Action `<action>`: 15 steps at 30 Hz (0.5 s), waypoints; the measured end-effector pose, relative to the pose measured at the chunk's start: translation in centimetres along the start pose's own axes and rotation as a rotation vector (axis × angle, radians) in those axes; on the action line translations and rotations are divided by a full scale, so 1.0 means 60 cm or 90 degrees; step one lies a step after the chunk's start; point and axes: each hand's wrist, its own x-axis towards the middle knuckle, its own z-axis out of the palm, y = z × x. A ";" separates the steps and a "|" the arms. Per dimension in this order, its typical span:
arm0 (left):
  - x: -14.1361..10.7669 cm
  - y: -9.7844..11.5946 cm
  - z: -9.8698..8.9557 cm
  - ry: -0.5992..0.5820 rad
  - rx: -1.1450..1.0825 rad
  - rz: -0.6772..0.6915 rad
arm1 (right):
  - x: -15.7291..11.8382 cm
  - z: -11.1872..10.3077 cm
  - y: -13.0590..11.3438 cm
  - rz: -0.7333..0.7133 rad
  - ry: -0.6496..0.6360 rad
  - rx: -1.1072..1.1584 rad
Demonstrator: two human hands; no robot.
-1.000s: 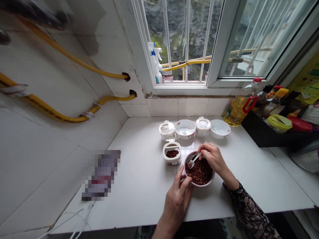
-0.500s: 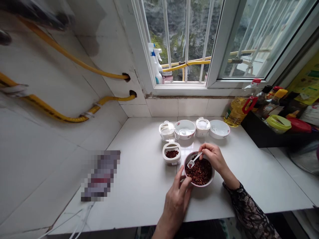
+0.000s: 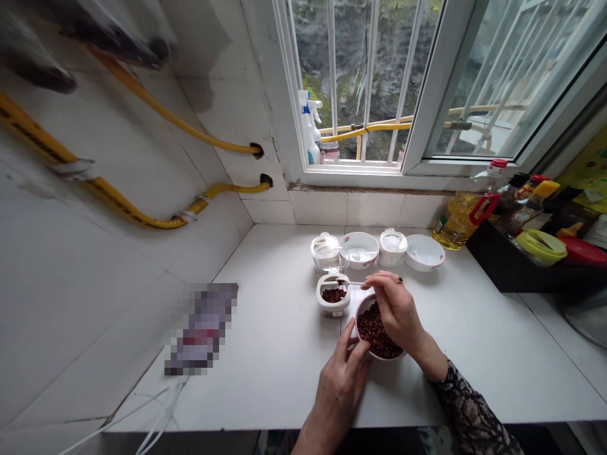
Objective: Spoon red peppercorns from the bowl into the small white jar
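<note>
A bowl (image 3: 379, 332) of dark red dried bits stands near the counter's front. My left hand (image 3: 339, 379) grips its left rim, thumb and fingers on the edge. Over the bowl's upper right, my right hand (image 3: 398, 309) pinches the handle of a small white spoon (image 3: 353, 283). The spoon points left, its tip with dark bits over the open white jar (image 3: 333, 308), which holds similar red bits. Behind the jar are another lidded white jar (image 3: 325, 253), a white bowl (image 3: 359, 250), a white container (image 3: 392, 248) and a second white bowl (image 3: 425, 253).
An oil bottle (image 3: 459, 218) stands at the back right beside a black rack (image 3: 497, 259) of bottles and lidded jars. A blurred dark item (image 3: 203, 328) lies on the left of the white counter (image 3: 270, 354). Yellow hoses (image 3: 156, 221) run along the left wall.
My right hand has brought the spoon from inside the bowl up and left to the open jar. My left hand stays on the bowl. The view has shifted slightly.
</note>
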 end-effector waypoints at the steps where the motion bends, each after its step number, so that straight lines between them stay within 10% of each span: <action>1: 0.000 0.000 0.001 -0.001 -0.001 -0.001 | 0.000 0.004 0.000 -0.071 -0.028 -0.044; 5: -0.001 0.001 0.001 0.002 0.006 -0.008 | 0.000 -0.002 0.002 -0.174 -0.055 -0.103; 15: 0.002 0.005 -0.004 -0.016 -0.001 -0.012 | -0.006 -0.049 0.049 -0.004 -0.034 -0.183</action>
